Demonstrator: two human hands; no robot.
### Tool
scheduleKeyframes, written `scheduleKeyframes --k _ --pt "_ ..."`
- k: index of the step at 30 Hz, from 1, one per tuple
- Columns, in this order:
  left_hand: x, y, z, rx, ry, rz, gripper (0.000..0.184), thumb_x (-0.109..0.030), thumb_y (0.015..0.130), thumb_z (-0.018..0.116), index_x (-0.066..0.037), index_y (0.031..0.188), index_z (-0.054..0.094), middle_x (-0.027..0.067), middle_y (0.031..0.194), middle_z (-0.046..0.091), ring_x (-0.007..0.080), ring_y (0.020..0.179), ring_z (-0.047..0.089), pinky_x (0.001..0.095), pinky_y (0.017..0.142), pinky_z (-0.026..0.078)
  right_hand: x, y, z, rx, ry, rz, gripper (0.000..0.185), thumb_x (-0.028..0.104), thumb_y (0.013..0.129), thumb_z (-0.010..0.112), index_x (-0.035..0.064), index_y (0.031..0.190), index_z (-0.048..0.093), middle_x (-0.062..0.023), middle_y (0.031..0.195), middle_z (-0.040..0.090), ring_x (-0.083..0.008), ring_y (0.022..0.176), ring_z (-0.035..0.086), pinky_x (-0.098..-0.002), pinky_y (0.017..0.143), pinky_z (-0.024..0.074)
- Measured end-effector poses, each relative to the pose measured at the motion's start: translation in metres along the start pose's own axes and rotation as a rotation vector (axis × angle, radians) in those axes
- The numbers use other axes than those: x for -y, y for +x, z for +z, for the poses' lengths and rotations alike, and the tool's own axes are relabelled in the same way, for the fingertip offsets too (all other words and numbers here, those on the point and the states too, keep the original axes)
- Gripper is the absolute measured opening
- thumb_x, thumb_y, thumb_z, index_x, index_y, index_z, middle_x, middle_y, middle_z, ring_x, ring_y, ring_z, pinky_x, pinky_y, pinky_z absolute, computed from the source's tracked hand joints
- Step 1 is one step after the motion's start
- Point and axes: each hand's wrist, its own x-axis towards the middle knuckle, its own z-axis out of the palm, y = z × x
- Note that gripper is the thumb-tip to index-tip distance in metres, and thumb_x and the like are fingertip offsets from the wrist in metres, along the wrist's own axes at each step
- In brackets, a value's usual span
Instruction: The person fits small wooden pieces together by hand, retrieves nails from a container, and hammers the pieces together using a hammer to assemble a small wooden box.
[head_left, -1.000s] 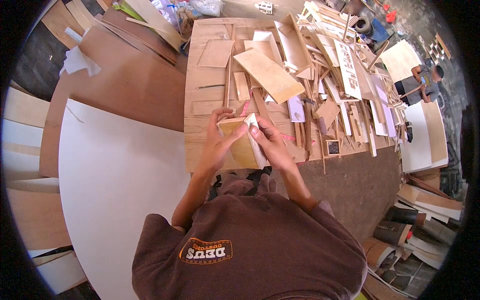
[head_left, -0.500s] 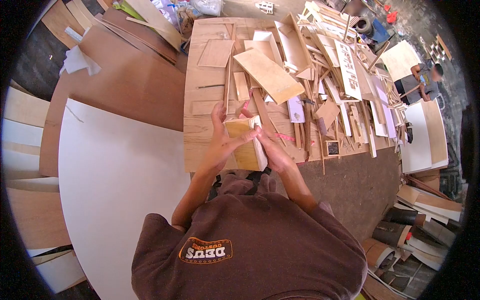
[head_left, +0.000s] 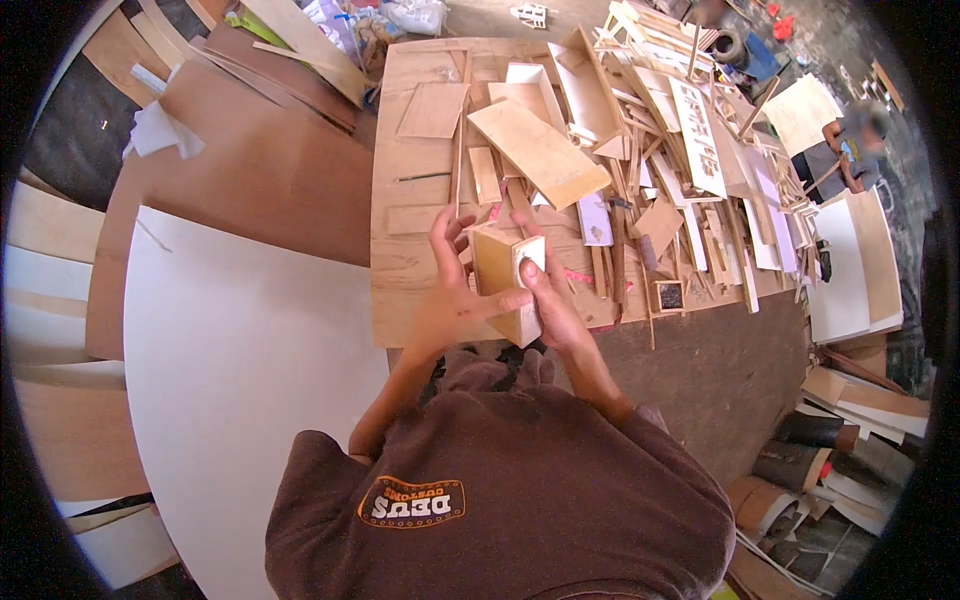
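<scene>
A small wooden box-like piece (head_left: 497, 285), with a yellowish face and a white side, is held upright between my two hands over the front edge of the plywood table (head_left: 420, 255). My left hand (head_left: 447, 300) is on its left, the thumb laid across the yellowish face and the other fingers curled behind. On the other side, my right hand (head_left: 552, 295) grips the piece with its thumb pressed on the white side. A pink tape (head_left: 578, 276) lies on the table behind my right hand. The far fingers are partly hidden by the piece.
Wood offcuts and trays (head_left: 533, 88) are heaped on the table's right part, with a plywood board (head_left: 540, 152) on top. A large white sheet (head_left: 240, 380) lies on the left. Another person (head_left: 850, 150) sits at the far right. Curved offcuts (head_left: 760, 505) are at the lower right.
The piece has turned in my hands, so its white side now shows more. My right thumb has moved down onto that side, and my left fingers have shifted.
</scene>
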Motion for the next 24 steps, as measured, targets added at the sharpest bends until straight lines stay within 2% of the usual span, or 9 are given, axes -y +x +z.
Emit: scheduleKeyframes --k 2,4,8,11,18,20,22,23,24 --pt "-0.009 -0.006 0.010 0.004 0.014 0.079 0.124 -0.038 0.065 0.091 -0.006 0.148 0.004 0.0232 0.145 0.026 0.0370 0.135 0.033 0.0510 0.108 0.035 -0.001 0.000 -0.002 -0.041 0.033 -0.013 0.078 0.050 0.090 0.063 0.0067 0.148 0.034 -0.0152 0.144 0.040 -0.0255 0.131 0.041 -0.0387 0.108 0.0333" --pt "0.001 -0.015 0.018 -0.016 0.065 0.091 0.121 -0.037 0.065 0.090 -0.006 0.148 0.007 0.0229 0.146 0.027 0.0367 0.134 0.035 0.0508 0.108 0.035 -0.007 0.005 -0.009 -0.082 -0.015 -0.161 0.081 0.051 0.090 0.062 0.0079 0.150 0.030 -0.0142 0.142 0.042 -0.0247 0.128 0.043 -0.0387 0.107 0.0351" --pt "0.004 -0.024 0.024 -0.029 0.149 0.164 0.112 -0.031 0.066 0.089 -0.006 0.146 0.014 0.0217 0.143 0.031 0.0342 0.132 0.038 0.0491 0.108 0.036 0.000 0.003 -0.003 -0.162 0.115 -0.196 0.083 0.053 0.090 0.061 0.0082 0.151 0.026 -0.0139 0.141 0.043 -0.0250 0.128 0.044 -0.0388 0.106 0.0365" --pt "0.008 -0.032 0.032 -0.050 0.028 0.066 0.109 -0.022 0.065 0.088 -0.007 0.146 0.016 0.0204 0.137 0.042 0.0322 0.128 0.044 0.0454 0.107 0.036 0.000 0.002 -0.004 -0.193 0.166 -0.230 0.085 0.054 0.090 0.061 0.0079 0.152 0.024 -0.0153 0.145 0.040 -0.0260 0.130 0.043 -0.0397 0.107 0.0372" --pt "0.018 -0.031 0.019 -0.094 0.108 0.186 0.101 -0.021 0.064 0.087 -0.007 0.140 0.022 0.0187 0.132 0.046 0.0300 0.125 0.047 0.0438 0.107 0.037 0.010 -0.004 -0.011 -0.134 0.167 -0.325 0.100 0.048 0.080 0.077 0.0095 0.153 0.020 -0.0170 0.145 0.040 -0.0289 0.134 0.041 -0.0412 0.110 0.0350" --pt "0.011 -0.031 0.011 -0.060 -0.158 0.178 0.099 -0.011 0.064 0.083 -0.007 0.139 0.019 0.0184 0.130 0.045 0.0284 0.125 0.046 0.0424 0.109 0.035 0.021 -0.008 -0.014 -0.124 0.122 -0.336 0.104 0.046 0.077 0.080 0.0096 0.153 0.019 -0.0173 0.144 0.042 -0.0297 0.135 0.041 -0.0419 0.110 0.0342" --pt "-0.004 -0.028 -0.004 -0.043 -0.083 0.152 0.100 -0.009 0.063 0.083 -0.008 0.139 0.017 0.0194 0.131 0.046 0.0281 0.125 0.047 0.0428 0.108 0.035 0.032 -0.011 -0.019 -0.063 -0.014 -0.334 0.118 0.051 0.067 0.086 0.0072 0.153 0.018 -0.0162 0.144 0.041 -0.0275 0.131 0.044 -0.0406 0.110 0.0356" --pt "-0.003 -0.021 -0.011 -0.002 -0.072 0.251 0.099 -0.008 0.063 0.082 -0.009 0.138 0.018 0.0198 0.132 0.046 0.0286 0.125 0.047 0.0431 0.108 0.036 0.030 -0.012 -0.027 -0.018 -0.065 -0.347 0.113 0.043 0.067 0.087 0.0063 0.152 0.021 -0.0184 0.144 0.041 -0.0283 0.133 0.042 -0.0416 0.110 0.0347" --pt "-0.005 -0.018 -0.014 0.038 -0.060 0.349 0.098 -0.007 0.063 0.082 -0.009 0.138 0.018 0.0203 0.132 0.046 0.0290 0.125 0.047 0.0434 0.107 0.037 0.028 -0.014 -0.033 -0.018 -0.067 -0.347 0.113 0.043 0.067 0.087 0.0063 0.152 0.021 -0.0184 0.144 0.041 -0.0283 0.133 0.042 -0.0416 0.110 0.0347"
